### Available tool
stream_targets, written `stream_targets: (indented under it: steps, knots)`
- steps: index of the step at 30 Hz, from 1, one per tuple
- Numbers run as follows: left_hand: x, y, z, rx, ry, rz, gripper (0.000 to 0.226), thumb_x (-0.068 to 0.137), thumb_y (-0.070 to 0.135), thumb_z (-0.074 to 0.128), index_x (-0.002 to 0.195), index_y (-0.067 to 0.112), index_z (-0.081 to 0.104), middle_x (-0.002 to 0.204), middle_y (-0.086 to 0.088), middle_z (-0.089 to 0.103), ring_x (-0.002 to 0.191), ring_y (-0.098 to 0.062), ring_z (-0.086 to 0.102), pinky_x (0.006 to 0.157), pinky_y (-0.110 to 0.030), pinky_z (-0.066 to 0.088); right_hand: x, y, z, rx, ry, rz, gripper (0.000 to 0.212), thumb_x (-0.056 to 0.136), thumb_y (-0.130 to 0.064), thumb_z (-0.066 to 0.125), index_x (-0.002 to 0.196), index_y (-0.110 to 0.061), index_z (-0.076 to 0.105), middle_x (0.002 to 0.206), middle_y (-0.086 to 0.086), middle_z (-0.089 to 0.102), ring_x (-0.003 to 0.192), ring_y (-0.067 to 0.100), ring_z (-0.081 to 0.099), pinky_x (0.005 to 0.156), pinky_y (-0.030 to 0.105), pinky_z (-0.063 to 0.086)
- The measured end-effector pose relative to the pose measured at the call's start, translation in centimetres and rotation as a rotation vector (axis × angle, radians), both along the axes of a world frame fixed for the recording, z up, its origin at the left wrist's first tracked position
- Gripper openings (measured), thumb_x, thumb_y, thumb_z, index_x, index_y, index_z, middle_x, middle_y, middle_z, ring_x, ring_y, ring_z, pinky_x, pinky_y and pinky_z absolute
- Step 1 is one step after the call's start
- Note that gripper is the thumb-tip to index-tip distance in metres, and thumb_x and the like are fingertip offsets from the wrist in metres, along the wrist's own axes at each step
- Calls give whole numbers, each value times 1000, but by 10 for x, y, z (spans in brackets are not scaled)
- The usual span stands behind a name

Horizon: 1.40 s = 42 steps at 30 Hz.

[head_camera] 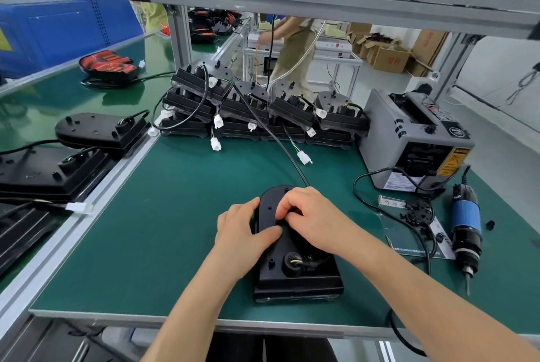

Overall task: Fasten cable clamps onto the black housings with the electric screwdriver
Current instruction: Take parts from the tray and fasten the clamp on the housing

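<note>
A black housing (295, 280) lies on the green mat near the front edge, its cable (274, 136) running back to the stack. My left hand (244, 230) holds the housing's left side, thumb laid on its top face. My right hand (309, 215) sits on the upper half with fingers curled, pinching something small and black against the housing; what it is stays hidden under the fingers. The electric screwdriver (466, 227), blue-banded, lies on the mat to the right, apart from both hands. Small black cable clamps (418, 212) lie in a loose pile beside it.
Several black housings (263, 110) with white connectors are stacked at the back of the mat. A grey tape dispenser (415, 133) stands back right. More housings (96, 130) lie on the conveyor to the left. A person stands beyond the frame (295, 49).
</note>
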State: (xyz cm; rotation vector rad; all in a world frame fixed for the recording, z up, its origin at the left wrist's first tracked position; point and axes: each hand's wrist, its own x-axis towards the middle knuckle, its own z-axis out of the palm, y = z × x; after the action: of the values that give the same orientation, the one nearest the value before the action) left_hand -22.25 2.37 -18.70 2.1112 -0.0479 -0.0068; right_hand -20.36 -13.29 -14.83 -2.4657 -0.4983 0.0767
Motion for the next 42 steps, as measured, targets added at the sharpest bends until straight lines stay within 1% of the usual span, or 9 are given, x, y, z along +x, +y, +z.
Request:
stream_targets:
  steps: [10,13,16,19,23,25,28,34,42]
  knots:
    - [4,-10,-14,135,-92,153,46,96,29,48,141,22,42,124,-2,50,123,-20,28,97,-30,25,3,-4,-1,155,-28,-75,27,85,-4,53,82,-29,62,86,-17,57,89,3,50,76,18,36]
    - [2,-8,-18,98,-105,131,47,96,32,47,141,24,41,116,6,48,116,-12,26,94,-26,23,14,-25,-2,106,-187,-363,20,87,-20,59,105,-25,63,105,-10,58,103,11,53,89,28,41]
    - [2,-6,-18,36,-111,100,43,95,32,49,138,27,45,99,22,40,101,0,19,92,-23,21,26,-47,0,-117,95,-475,49,89,-41,57,128,-11,54,116,2,59,107,24,57,85,32,41]
    - [1,-3,-15,5,-89,73,39,94,32,50,133,30,49,96,29,39,101,1,19,90,-23,21,32,-49,-1,36,201,-423,31,88,-31,59,97,-2,66,88,12,66,81,25,61,78,35,48]
    - [4,8,-2,-90,-24,-5,28,95,35,46,117,27,61,104,15,53,113,-11,38,94,-27,34,37,-44,-2,111,58,-477,8,87,-24,57,82,-30,59,79,-12,62,67,9,57,57,23,41]
    - [11,13,6,-95,-39,-9,8,96,32,44,92,30,51,91,10,47,89,-8,42,76,-17,35,40,-42,1,18,69,-503,12,88,-32,55,96,-22,57,92,-7,62,80,12,60,66,27,44]
    - [21,16,17,-59,-56,-19,10,97,28,42,88,27,39,83,12,38,75,-4,33,61,-14,27,48,-38,4,62,266,-446,42,89,-41,57,106,-3,61,96,7,66,84,23,62,78,33,47]
    - [38,18,10,-79,38,-5,30,98,32,45,125,26,58,118,15,53,111,-3,44,93,-20,30,49,-36,6,299,199,-454,4,81,-16,64,84,-14,65,73,-4,58,59,12,44,56,25,36]
    - [92,34,32,-9,-162,214,49,97,23,48,143,17,35,104,4,57,97,-16,53,84,-29,38,28,-37,14,614,-72,-354,10,88,-17,59,86,-27,61,74,-14,57,65,-2,50,68,16,41]
